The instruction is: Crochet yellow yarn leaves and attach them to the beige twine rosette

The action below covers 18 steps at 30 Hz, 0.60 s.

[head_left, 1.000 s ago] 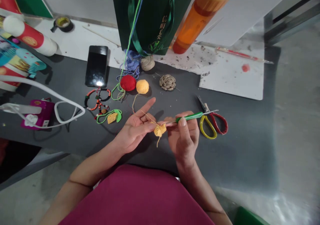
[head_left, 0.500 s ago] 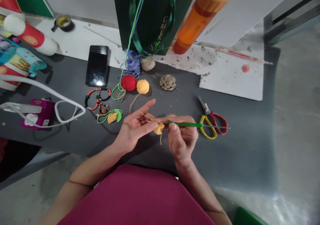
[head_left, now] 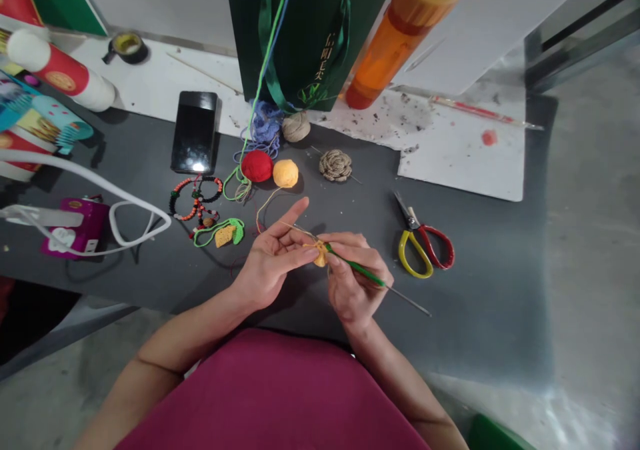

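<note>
My left hand point(head_left: 273, 257) pinches a small yellow crochet piece point(head_left: 320, 255) between thumb and middle finger, with the index finger stretched out and the yarn strand running over it. My right hand point(head_left: 353, 277) grips a green-handled crochet hook point(head_left: 367, 273); its tip is at the crochet piece and its metal tail points down to the right. The thin yellow strand leads back to a yellow yarn ball point(head_left: 285, 173) lying beside a red yarn ball point(head_left: 257, 166) on the dark table point(head_left: 480, 303).
Scissors point(head_left: 424, 247) with yellow and red handles lie right of my hands. A phone point(head_left: 195, 132), bead bracelets point(head_left: 196, 199), a tan rope rosette point(head_left: 335, 165), a green gift bag point(head_left: 305, 33) and an orange bottle point(head_left: 395, 37) sit behind. A white cable point(head_left: 115, 200) loops at left.
My right hand has swung the crochet hook round: its tail pointed up-right toward the scissors, then level, now down-right. Both hands have drawn closer together around the yellow piece.
</note>
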### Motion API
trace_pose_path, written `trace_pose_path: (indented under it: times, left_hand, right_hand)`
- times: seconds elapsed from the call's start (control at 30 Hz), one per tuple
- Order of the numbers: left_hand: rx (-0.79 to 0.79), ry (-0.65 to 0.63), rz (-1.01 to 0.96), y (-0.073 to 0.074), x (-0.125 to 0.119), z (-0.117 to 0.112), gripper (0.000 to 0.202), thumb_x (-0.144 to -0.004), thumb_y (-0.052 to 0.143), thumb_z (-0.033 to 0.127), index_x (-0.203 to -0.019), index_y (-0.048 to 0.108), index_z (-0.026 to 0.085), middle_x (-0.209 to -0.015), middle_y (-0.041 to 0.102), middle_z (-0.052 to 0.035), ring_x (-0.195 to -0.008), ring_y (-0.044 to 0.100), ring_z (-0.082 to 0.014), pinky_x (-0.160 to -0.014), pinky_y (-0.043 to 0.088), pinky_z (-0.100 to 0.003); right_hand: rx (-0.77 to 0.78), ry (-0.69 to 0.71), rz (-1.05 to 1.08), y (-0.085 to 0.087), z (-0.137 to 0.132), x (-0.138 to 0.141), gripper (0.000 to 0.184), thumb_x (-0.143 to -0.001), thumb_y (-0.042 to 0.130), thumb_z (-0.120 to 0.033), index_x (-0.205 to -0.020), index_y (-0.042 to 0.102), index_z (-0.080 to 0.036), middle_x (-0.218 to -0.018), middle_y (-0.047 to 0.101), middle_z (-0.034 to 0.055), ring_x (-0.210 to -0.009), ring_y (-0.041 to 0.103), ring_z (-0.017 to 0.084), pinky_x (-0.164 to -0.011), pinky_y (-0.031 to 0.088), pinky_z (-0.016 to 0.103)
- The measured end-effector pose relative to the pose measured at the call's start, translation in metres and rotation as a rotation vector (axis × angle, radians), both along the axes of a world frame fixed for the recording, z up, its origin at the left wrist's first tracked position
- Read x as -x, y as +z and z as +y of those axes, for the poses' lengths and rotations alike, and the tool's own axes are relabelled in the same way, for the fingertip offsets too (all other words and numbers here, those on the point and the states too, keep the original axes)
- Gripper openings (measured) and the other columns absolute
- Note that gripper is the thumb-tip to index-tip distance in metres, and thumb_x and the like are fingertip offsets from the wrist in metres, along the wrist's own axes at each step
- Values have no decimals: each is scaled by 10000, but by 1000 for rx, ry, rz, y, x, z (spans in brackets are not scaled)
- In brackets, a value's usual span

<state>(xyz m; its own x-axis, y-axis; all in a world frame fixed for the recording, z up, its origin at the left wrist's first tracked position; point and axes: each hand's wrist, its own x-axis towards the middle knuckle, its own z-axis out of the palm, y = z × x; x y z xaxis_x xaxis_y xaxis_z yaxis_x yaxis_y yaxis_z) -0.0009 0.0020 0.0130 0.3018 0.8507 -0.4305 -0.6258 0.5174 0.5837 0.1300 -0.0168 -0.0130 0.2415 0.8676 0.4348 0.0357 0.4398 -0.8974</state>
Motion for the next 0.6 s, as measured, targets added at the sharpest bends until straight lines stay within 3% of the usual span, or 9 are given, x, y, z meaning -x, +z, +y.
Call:
trace_pose_path:
  times: [0.13, 0.37, 0.5, 0.6]
  left_hand:
    - [32, -36, -36, 0, 0, 0, 751, -661, 921, 169, -1360, 659, 250, -705, 695, 75, -688, 636, -76, -781, 507, -238]
    - [6, -6, -13, -1, 0, 1, 701, -659, 921, 164, -1315, 690, 252, -686, 674, 73, -675, 616, -78, -743, 489, -235]
    - [-15, 1, 6, 0, 2, 2, 642, -664, 913, 161, -1270, 720, 249, -686, 667, 64, -668, 594, -75, -717, 483, -221]
    - [-25, -11, 22, -1, 3, 3, 595, -665, 915, 185, -1232, 745, 242, -698, 667, 50, -687, 589, -85, -723, 485, -227]
  right_hand:
    - [98, -49, 89, -3, -3, 1, 28, -920, 700, -256, -937, 722, -257, -839, 786, 5, -791, 765, 190, -723, 622, 370]
    - [162, -256, -65, -7, -10, -6, 55, -932, 668, -287, -964, 682, -244, -829, 713, -14, -611, 695, 134, -602, 589, 304]
    - [133, -218, -27, -3, -7, -7, 45, -968, 613, -280, -993, 648, -263, -866, 692, -17, -540, 652, 107, -531, 548, 278]
    - [196, -133, 43, -2, -5, -9, 54, -1000, 560, -291, -1020, 608, -277, -839, 702, -15, -554, 679, 131, -521, 537, 287]
